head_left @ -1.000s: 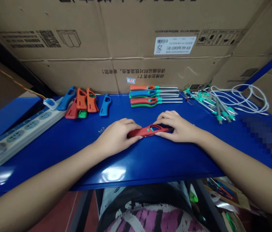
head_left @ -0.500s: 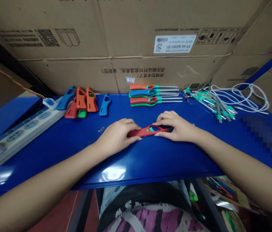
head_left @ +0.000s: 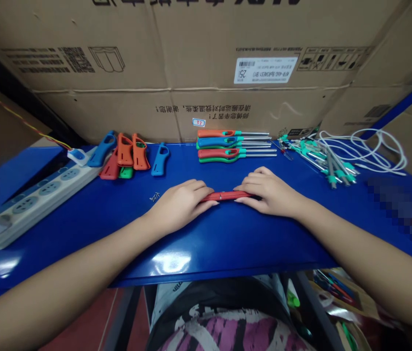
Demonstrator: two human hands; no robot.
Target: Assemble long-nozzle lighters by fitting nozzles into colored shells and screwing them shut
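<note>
Between my two hands lies a red lighter handle (head_left: 226,196), turned so that its narrow seamed edge faces up. My left hand (head_left: 181,204) is closed on its left end, thumb and fingers pinching it. Its right end is pinched by my right hand (head_left: 269,192), whose fingers hide that end. Just left of my left hand, a few small screws (head_left: 155,196) lie on the blue table (head_left: 206,243). Beyond my hands, a row of long-necked lighters (head_left: 218,153) in orange, blue, red and green rests with metal tubes pointing right.
At the back left are several loose handle shells (head_left: 140,152) beside a white power strip (head_left: 37,201). On the right lie metal tubes with green parts (head_left: 332,163) and a coiled white cable (head_left: 384,141). A cardboard box (head_left: 118,102) stands behind the table.
The red lighter handle has been rolled in my hands from its flat side, with the trigger opening showing, onto its narrow edge. Both hands still hold it.
</note>
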